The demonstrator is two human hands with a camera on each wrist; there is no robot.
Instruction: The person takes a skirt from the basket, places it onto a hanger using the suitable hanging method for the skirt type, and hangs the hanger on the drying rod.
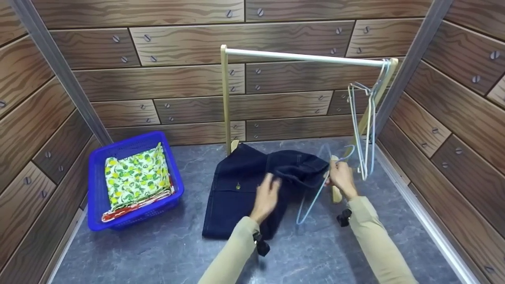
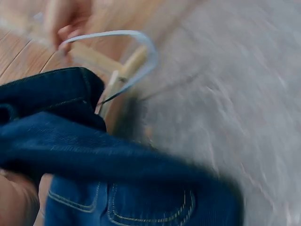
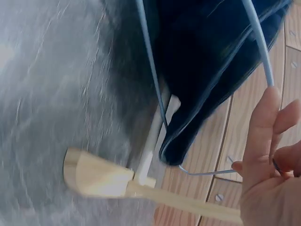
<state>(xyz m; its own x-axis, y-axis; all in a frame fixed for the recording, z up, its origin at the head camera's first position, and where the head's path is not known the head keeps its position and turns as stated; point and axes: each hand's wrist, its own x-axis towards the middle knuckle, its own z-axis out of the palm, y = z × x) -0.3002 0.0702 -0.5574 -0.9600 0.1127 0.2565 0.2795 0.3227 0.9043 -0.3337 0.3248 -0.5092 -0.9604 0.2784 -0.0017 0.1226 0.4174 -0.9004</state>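
A dark blue denim garment [image 1: 240, 201] with a brass button and stitched pockets [image 2: 150, 202] lies spread on the floor, its upper right part bunched up. My right hand [image 1: 342, 179] pinches a light blue wire hanger [image 1: 313, 205] beside that bunched part. In the right wrist view the hanger wire [image 3: 259, 37] runs up from the fingertips, and another stretch passes behind the denim edge. Over the middle of the garment is my left hand [image 1: 266, 197], blurred, its fingers loosely extended. A denim fold hides most of that hand in the left wrist view.
A rack with a white rail [image 1: 303, 57] and wooden posts stands behind the garment. Several hangers [image 1: 367, 130] hang at its right end. To the left sits a blue basket [image 1: 92, 189] holding folded lemon-print cloth [image 1: 138, 175] and red items. Wood-pattern walls enclose the grey floor.
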